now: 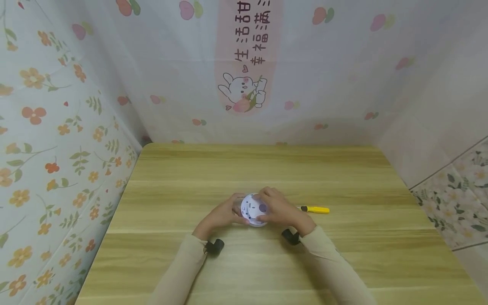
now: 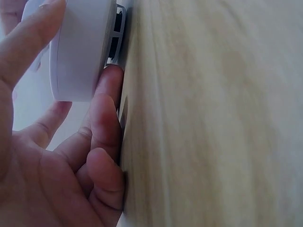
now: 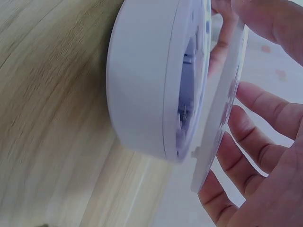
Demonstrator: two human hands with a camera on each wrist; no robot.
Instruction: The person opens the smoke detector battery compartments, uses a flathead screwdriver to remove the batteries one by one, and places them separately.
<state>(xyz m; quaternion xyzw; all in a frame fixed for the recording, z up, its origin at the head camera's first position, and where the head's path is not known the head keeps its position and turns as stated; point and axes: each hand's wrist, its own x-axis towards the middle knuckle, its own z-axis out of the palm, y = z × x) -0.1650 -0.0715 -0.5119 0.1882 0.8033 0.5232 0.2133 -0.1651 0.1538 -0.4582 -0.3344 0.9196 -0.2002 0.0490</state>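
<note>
A round white device that looks like a smoke detector (image 1: 249, 210) lies near the middle of the table, its back with an open recess facing up. My left hand (image 1: 224, 212) grips its side wall, thumb on one side and fingers on the other; in the left wrist view a vented part shows beneath the body (image 2: 80, 52). Above the recess, my right hand (image 1: 279, 208) holds a thin white cover (image 3: 218, 118) by its edges. The cover stands tilted and a gap separates it from the body in the right wrist view.
A screwdriver with a yellow and black handle (image 1: 316, 209) lies right of the right hand. The wooden table (image 1: 183, 169) meets patterned cloths (image 1: 171, 76) at the back and left. Each wrist carries a small black camera.
</note>
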